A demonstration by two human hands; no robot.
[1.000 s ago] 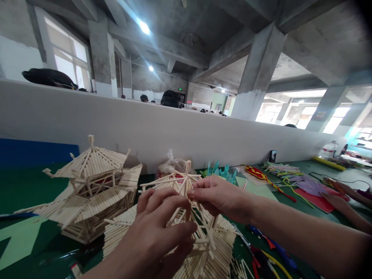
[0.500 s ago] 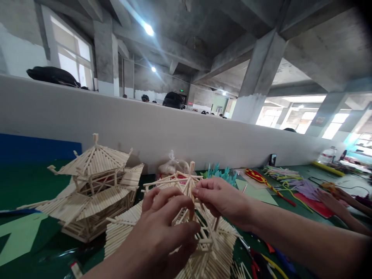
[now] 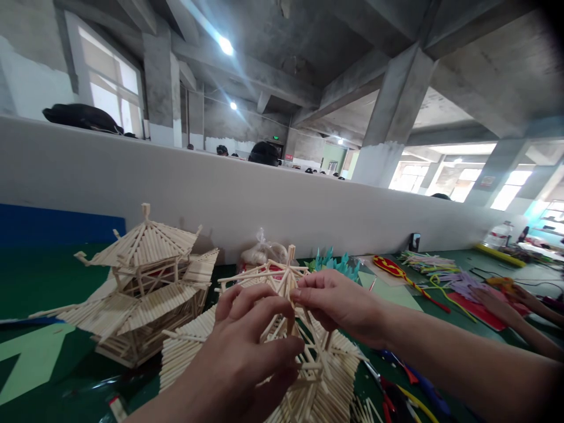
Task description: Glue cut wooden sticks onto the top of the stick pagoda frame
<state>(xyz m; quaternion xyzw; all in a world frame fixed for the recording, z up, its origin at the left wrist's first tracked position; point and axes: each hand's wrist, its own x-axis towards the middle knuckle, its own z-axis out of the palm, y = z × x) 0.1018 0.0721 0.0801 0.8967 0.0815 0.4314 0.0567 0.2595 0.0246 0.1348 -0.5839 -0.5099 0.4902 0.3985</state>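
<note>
A half-covered pavilion model (image 3: 317,382) of thin wooden sticks stands in front of me, with a bare stick frame rising to a peak post. My right hand (image 3: 339,299) pinches a thin wooden stick between thumb and index finger, just below the peak. Lower on the near side, my left hand (image 3: 251,352) has its index finger and thumb closed around the lower part of the stick; the other fingers are curled. Both hands partly hide the frame. Left of them is a second stick pavilion (image 3: 150,294), with roof slats covering its two tiers.
Pliers (image 3: 388,393) and loose sticks (image 3: 365,411) lie at the near right. Behind the model are a plastic bag (image 3: 259,249) and turquoise paper pieces (image 3: 335,264). Another person's hands (image 3: 489,299) work over red sheets at the right. A grey partition (image 3: 220,200) runs behind the table.
The view has shifted very slightly. My two hands hold almost the same pose at the frame. At the right, the other person's hand has moved a little left.
</note>
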